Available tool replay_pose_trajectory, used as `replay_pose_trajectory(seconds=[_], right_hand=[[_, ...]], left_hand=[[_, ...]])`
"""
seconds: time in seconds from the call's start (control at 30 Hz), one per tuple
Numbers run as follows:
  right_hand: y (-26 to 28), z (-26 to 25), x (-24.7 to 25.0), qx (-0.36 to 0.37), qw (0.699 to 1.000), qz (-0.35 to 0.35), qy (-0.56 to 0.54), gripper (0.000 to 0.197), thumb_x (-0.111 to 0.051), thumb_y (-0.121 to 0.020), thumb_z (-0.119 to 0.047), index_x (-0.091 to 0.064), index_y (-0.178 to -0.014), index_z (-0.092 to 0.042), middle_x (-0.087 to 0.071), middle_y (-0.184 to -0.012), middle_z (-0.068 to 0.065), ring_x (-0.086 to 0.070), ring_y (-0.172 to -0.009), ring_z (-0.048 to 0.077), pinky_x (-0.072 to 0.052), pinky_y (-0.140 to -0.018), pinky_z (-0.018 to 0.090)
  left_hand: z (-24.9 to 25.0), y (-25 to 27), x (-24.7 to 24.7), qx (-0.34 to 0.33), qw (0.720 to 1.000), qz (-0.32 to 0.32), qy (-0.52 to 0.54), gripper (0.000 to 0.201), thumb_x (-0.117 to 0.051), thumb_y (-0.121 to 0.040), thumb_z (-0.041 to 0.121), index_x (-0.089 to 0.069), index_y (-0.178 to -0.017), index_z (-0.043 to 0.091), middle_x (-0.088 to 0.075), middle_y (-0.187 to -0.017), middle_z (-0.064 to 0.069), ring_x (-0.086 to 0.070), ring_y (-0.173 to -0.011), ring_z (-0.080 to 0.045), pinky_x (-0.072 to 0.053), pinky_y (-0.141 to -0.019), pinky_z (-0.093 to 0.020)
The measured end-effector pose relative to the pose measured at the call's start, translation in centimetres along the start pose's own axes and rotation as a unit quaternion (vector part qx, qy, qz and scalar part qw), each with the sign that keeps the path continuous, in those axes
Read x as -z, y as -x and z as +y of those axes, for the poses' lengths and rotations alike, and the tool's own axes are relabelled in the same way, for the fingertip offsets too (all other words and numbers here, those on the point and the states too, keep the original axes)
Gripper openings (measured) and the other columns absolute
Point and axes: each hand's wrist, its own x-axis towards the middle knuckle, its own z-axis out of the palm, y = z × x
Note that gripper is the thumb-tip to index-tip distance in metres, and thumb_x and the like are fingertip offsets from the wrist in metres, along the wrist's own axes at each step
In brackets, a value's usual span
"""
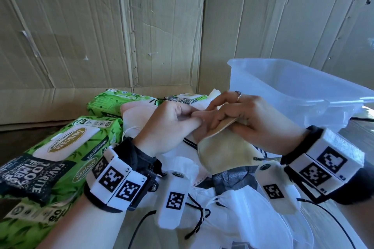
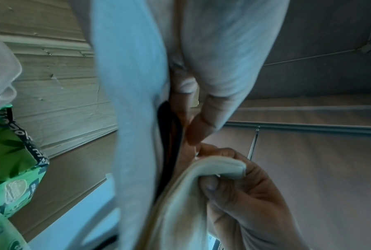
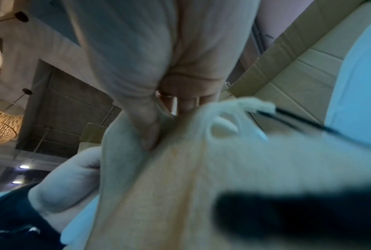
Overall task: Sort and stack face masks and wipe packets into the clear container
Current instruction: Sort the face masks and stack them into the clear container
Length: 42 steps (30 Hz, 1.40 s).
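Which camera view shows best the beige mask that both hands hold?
The head view: the whole beige mask shows, with the left hand and right hand at its top edge. The left wrist view shows only its folded edge; the right wrist view shows blurred cloth.

Café-like interior: woven pendant lamps (image 3: 0,125), concrete ceiling (image 3: 73,94), cardboard backdrop (image 1: 101,26).

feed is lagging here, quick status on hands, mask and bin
Right hand and left hand both pinching the beige mask. Clear container looks empty, unobstructed. Loose white masks, green wipe packets unsorted.
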Motion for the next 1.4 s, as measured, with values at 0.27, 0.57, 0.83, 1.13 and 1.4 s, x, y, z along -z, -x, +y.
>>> replay_pose_trajectory(seconds=[0.27,0.57,0.83,1.13,1.4], right_hand=[[0.4,-0.1,1.0,-0.062,0.997,0.040,-0.003,0.025,-0.056,-0.076,-0.008,-0.069,-0.084,-0.027,-0.068,-0.078,-0.006,-0.052,-0.083,0.012,-0.044,-0.075,0.025],[0.5,0.5,2.5,-0.163,0.971,0.162,-0.070,0.022,-0.051,-0.072,-0.015,-0.058,-0.075,-0.036,-0.064,-0.077,-0.014,-0.056,-0.079,0.008,-0.039,-0.075,0.020],[0.3,-0.1,2.9,-0.179,0.937,0.200,-0.224,0.018,-0.060,-0.069,-0.009,-0.068,-0.069,-0.026,-0.066,-0.064,-0.015,-0.057,-0.064,0.001,-0.045,-0.063,0.014],[-0.5,-0.1,0.6,-0.217,0.928,0.177,-0.244,0.008,-0.063,-0.067,-0.015,-0.068,-0.070,-0.021,-0.066,-0.065,-0.005,-0.057,-0.065,0.007,-0.046,-0.061,0.020],[0.0,0.6,1.1,-0.238,0.910,0.155,-0.300,0.014,-0.060,-0.070,-0.015,-0.067,-0.064,-0.025,-0.063,-0.067,-0.002,-0.056,-0.064,0.011,-0.045,-0.058,0.019]], left_hand=[[0.5,0.2,0.3,-0.005,0.998,0.003,0.064,0.027,-0.052,-0.094,0.013,-0.074,-0.078,0.015,-0.074,-0.076,0.010,-0.067,-0.080,0.002,-0.046,-0.078,-0.011],[-0.4,-0.3,1.4,0.009,0.994,0.107,0.004,0.018,-0.068,-0.081,0.003,-0.071,-0.077,0.019,-0.069,-0.069,0.018,-0.061,-0.070,0.006,-0.043,-0.067,-0.002],[-0.5,-0.5,1.1,-0.020,0.995,0.090,0.024,0.015,-0.063,-0.086,0.018,-0.073,-0.077,0.025,-0.071,-0.077,0.018,-0.060,-0.077,0.010,-0.041,-0.075,-0.003],[-0.4,-0.3,0.2,-0.013,0.985,-0.030,0.170,0.023,-0.067,-0.077,0.033,-0.076,-0.079,0.012,-0.071,-0.081,-0.003,-0.064,-0.082,-0.013,-0.050,-0.079,-0.023],[0.0,-0.2,0.5,-0.049,0.994,-0.017,0.093,0.038,-0.077,-0.062,-0.004,-0.069,-0.090,0.021,-0.072,-0.088,0.018,-0.063,-0.092,0.005,-0.044,-0.097,-0.018]])
